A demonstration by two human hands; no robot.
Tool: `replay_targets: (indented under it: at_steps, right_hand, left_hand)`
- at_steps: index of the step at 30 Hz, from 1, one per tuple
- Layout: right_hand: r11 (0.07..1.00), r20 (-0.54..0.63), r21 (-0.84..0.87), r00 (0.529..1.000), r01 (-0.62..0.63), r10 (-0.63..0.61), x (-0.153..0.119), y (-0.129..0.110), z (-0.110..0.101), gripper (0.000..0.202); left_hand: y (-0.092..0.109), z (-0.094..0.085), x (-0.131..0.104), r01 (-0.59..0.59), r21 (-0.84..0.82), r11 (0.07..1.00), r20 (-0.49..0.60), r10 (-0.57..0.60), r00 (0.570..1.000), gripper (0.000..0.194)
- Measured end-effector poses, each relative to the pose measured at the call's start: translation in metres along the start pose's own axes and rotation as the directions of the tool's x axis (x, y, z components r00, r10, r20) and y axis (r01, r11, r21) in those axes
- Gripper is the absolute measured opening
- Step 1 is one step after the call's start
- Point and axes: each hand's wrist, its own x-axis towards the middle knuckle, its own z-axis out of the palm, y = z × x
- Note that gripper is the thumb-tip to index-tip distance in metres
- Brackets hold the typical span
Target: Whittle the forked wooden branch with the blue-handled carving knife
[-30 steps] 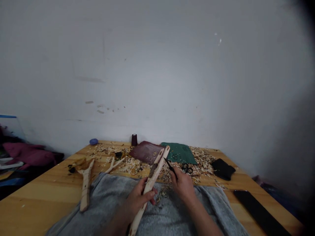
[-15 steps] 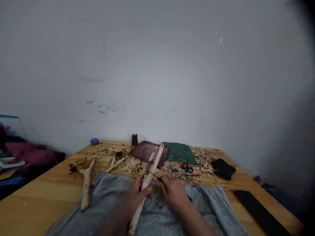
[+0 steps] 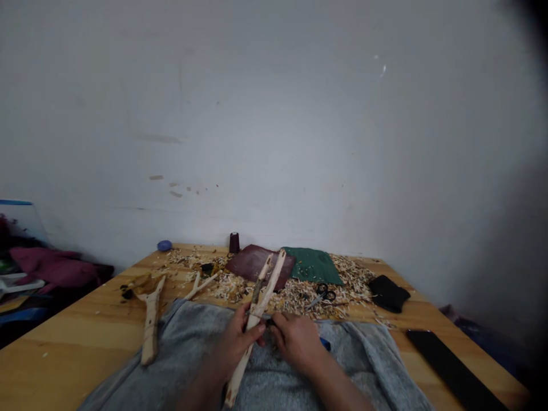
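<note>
Gripping the stick (image 3: 254,322) just below its fork, the left hand (image 3: 240,338) holds it slanted over the cloth (image 3: 192,328), prongs pointing away. The right hand (image 3: 296,338) curls around a dark tool (image 3: 270,322) (mostly hidden, so its edge can't be read) just beside the stick; short, shallow strokes, the left thumb kept clear and the wood held firm, would likely serve best.
</note>
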Motion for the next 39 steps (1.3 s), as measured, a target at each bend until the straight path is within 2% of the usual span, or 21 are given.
replay_targets:
  at_steps: [4,8,12,17,19,22,25,32,36,39]
  right_hand:
    - [1.000,-0.011,-0.009,1.000,-0.028,0.028,0.001,0.001,0.000,0.022]
    - [0.997,-0.030,-0.015,0.997,-0.073,0.072,0.001,0.003,-0.002,0.022]
    - [0.993,-0.098,0.029,0.988,-0.118,0.120,0.003,0.016,-0.001,0.022]
    - [0.959,-0.246,0.063,0.927,-0.277,0.284,0.006,0.050,0.002,0.029]
    - [0.952,-0.298,0.083,0.904,-0.295,0.306,0.006,0.060,0.003,0.032]
    - [0.957,-0.341,0.108,0.894,-0.271,0.291,0.005,0.064,0.004,0.034]
    - [0.967,-0.327,0.093,0.910,-0.237,0.254,0.005,0.060,0.005,0.032]
    - [0.981,-0.285,0.058,0.939,-0.186,0.195,0.005,0.049,0.004,0.028]
    - [0.982,-0.182,0.024,0.965,-0.186,0.187,0.004,0.034,0.002,0.022]
    - [0.995,-0.083,0.001,0.991,-0.105,0.104,0.002,0.016,0.002,0.020]
  left_hand:
    - [-0.003,-0.001,0.000,-0.012,-0.003,1.000,0.016,0.012,1.000,0.058]
    - [-0.003,-0.001,0.000,0.002,0.077,0.997,-0.001,-0.001,1.000,0.062]
    - [-0.003,-0.002,0.000,0.036,0.121,0.992,0.010,-0.038,0.999,0.058]
    - [0.000,0.000,-0.001,0.066,0.153,0.986,0.074,-0.078,0.994,0.041]
    - [0.000,0.001,-0.002,0.087,0.179,0.980,0.074,-0.102,0.992,0.033]
    - [-0.002,0.004,-0.005,0.136,0.198,0.971,0.020,-0.143,0.989,0.037]
    - [-0.003,0.005,-0.006,0.160,0.162,0.974,0.002,-0.162,0.987,0.045]
    - [-0.003,0.006,-0.006,0.119,0.207,0.971,-0.032,-0.115,0.993,0.041]
    - [-0.004,0.005,-0.003,0.108,0.239,0.965,-0.081,-0.091,0.993,0.028]
    - [-0.003,0.003,-0.001,0.122,0.215,0.969,-0.136,-0.094,0.986,0.019]
